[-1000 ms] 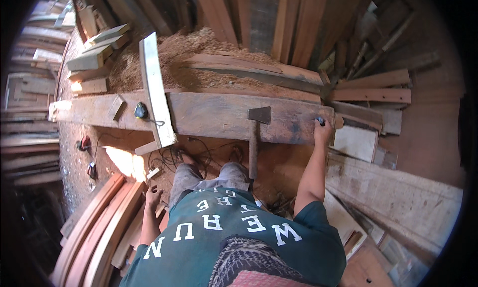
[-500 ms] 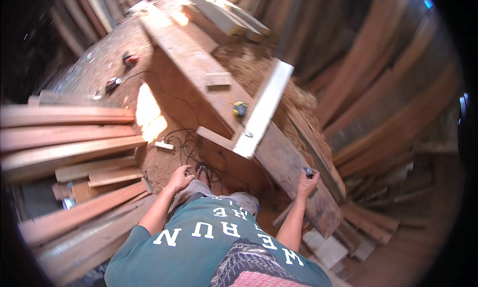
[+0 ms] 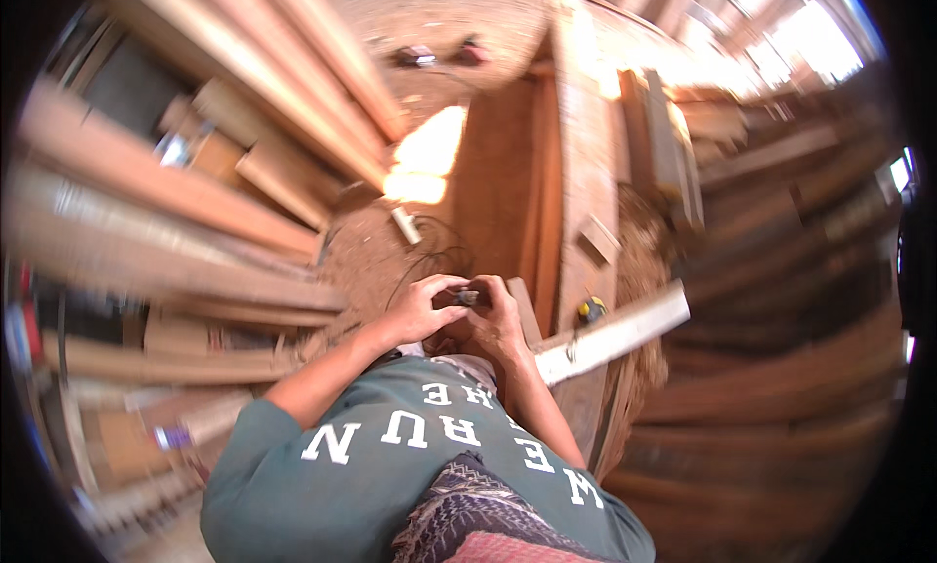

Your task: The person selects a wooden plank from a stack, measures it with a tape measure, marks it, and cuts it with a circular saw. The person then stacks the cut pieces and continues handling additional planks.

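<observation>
My left hand [image 3: 425,309] and my right hand [image 3: 500,317] meet in front of my waist. A small dark object [image 3: 468,297] sits between their fingers, the fingertips of both closed round it. It is too small and blurred to tell its kind. To the right of my right hand, a pale squared board [image 3: 625,331] lies crosswise on a long wooden bench plank [image 3: 584,163]. A yellow-and-black tape measure [image 3: 590,310] rests just beyond that board. Farther up the plank sits a short wood block [image 3: 598,239].
Stacked planks [image 3: 283,65] crowd the left side, and more timber [image 3: 771,368] lies blurred at the right. Black cable [image 3: 429,261] loops over the floor beyond my hands. Two small tool-like things [image 3: 415,56] lie at the far end, near a sunlit patch.
My right hand has come in from over the bench with the small dark object. My left hand has joined it there. The whole view has swung leftward.
</observation>
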Tool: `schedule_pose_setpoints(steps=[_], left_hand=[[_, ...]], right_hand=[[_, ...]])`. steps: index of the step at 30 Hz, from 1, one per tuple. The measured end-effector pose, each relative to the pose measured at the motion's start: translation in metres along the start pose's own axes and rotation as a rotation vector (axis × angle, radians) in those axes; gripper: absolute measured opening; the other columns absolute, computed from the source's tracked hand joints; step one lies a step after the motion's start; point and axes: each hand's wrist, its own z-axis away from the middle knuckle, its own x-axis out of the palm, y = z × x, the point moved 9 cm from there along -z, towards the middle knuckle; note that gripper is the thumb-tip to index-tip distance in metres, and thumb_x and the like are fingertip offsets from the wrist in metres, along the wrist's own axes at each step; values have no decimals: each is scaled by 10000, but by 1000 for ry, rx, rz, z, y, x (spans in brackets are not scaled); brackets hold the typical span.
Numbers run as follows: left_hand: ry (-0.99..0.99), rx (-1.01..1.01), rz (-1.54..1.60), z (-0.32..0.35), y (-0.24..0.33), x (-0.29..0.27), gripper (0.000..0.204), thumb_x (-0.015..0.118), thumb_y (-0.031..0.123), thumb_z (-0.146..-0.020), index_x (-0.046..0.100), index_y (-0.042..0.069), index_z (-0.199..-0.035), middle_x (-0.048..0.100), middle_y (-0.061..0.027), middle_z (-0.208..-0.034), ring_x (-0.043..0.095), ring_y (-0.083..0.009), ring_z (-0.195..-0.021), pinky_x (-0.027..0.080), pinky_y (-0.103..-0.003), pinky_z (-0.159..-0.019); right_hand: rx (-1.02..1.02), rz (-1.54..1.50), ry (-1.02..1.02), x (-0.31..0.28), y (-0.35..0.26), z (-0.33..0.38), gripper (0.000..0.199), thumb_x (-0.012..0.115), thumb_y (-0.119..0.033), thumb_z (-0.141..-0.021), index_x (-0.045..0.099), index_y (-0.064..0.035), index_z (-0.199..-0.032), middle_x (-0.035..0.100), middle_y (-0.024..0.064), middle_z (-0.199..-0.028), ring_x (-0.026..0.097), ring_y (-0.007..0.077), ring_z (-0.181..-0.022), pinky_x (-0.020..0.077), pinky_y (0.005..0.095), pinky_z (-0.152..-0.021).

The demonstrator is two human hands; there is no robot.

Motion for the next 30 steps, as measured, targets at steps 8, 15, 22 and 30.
schedule_pose_setpoints(steps=[8,15,22,30], left_hand=[[283,-137,-30,72,-24,-10,371,803,199,-873,721,32,-1194,715,-138,-1149,676,-270,-1107,519,-364,-981],[557,-159,97,80,-47,-38,292,757,151,-924,691,-4,-1163,709,-104,-1120,689,-187,-1012,561,-333,-892],[921,-215,265,100,-115,-145,284,710,35,-939,621,-17,-1204,710,-68,-1077,678,-124,-972,559,-289,-893],[1105,-245,411,73,-214,-273,292,720,46,-927,620,-24,-1192,723,-76,-1037,701,-146,-961,558,-300,-884]], right_hand=[[3,66,-344,52,-3,10,535,791,-47,-810,517,-35,-1269,724,199,-1121,729,305,-1044,568,373,-891],[-82,44,-518,84,-21,-16,637,770,-38,-825,480,-31,-1391,708,156,-1077,701,239,-971,566,354,-858],[-86,162,-701,135,-6,-72,450,740,-91,-874,608,12,-1291,720,161,-1081,706,240,-997,568,351,-867],[48,251,-834,226,4,-179,396,698,-151,-876,651,39,-1220,710,220,-1090,711,329,-1028,554,400,-908]])
